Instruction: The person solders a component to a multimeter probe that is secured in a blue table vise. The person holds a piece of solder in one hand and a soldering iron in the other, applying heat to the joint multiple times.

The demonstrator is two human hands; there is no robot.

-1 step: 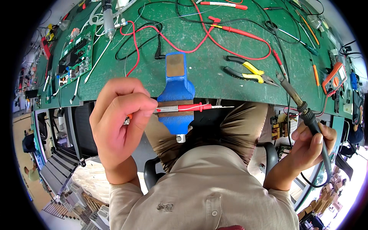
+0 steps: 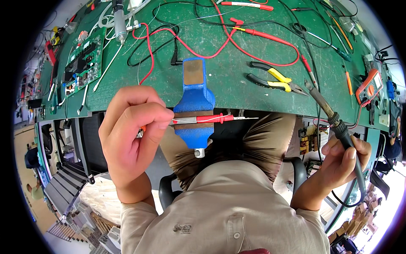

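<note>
in the head view we see the left hand (image 2: 131, 127) curled shut at the near edge of the green bench mat (image 2: 237, 80), its fingertips pinched together on the end of a thin pale wire (image 2: 186, 121). that wire runs along a red test probe (image 2: 215, 118), which lies level and is clamped in the jaws of a blue bench vise (image 2: 195, 106) fixed at the mat's edge; the probe's metal tip points to our right, past the vise. the right hand (image 2: 344, 158) sits well apart, low on the right and off the mat, wrapped tight around the handle of a soldering iron (image 2: 334, 116) whose tip angles up toward the mat. just beside that tip lie yellow-handled pliers (image 2: 275, 80). red and black leads (image 2: 253, 34) loop across the mat, a green circuit board (image 2: 82, 61) rests at far left, and an orange multimeter (image 2: 368, 86) at far right.
</note>
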